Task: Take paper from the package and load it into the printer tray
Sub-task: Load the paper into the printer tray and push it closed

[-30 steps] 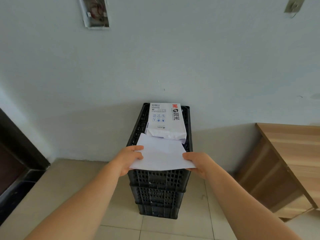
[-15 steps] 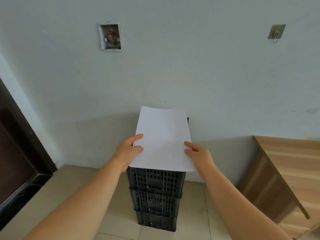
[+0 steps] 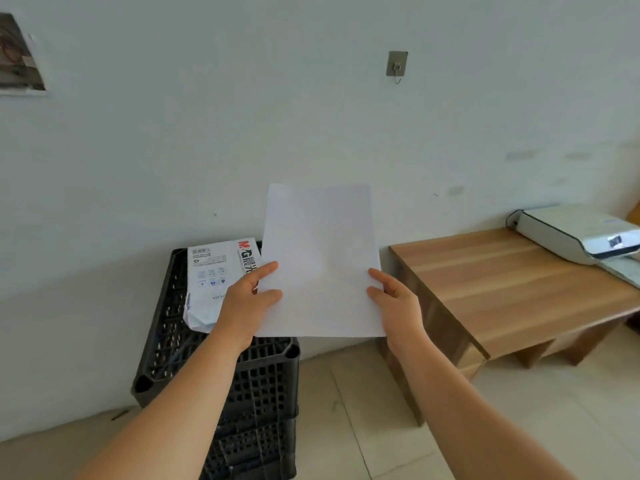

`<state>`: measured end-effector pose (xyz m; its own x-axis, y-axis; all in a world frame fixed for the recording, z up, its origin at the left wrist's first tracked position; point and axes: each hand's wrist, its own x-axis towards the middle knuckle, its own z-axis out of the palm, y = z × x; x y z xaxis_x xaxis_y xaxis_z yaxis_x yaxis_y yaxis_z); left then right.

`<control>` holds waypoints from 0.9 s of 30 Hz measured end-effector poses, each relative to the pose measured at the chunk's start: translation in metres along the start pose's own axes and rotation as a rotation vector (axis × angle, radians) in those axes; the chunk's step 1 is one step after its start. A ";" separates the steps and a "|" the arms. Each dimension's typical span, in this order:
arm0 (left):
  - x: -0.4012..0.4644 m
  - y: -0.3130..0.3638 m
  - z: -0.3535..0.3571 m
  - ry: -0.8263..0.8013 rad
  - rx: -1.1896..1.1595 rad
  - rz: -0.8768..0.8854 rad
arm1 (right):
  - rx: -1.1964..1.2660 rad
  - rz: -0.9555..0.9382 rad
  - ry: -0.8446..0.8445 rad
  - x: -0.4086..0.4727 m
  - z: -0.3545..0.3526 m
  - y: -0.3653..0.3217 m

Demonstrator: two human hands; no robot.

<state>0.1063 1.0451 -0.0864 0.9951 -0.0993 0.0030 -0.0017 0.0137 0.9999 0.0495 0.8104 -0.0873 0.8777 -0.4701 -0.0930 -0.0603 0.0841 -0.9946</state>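
White, flat and unmarked, the paper is pinched at its sides by left hand and right hand.

Soft daylight (edges bowed, blurred)

A pale wall carries a metal hook above the hands. Right of them stands a wooden worktop; beige floor tiles lie below.

Both arms outstretched — left hand, right hand pinching.
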 end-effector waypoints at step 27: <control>0.022 0.028 0.500 -0.699 -0.011 0.137 | 0.066 -0.214 0.610 0.057 -0.444 -0.054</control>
<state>0.0789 0.5456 -0.0518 0.6890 -0.7110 0.1407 -0.1179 0.0816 0.9897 -0.1082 0.3888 -0.0596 0.4380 -0.8955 0.0788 0.1325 -0.0224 -0.9909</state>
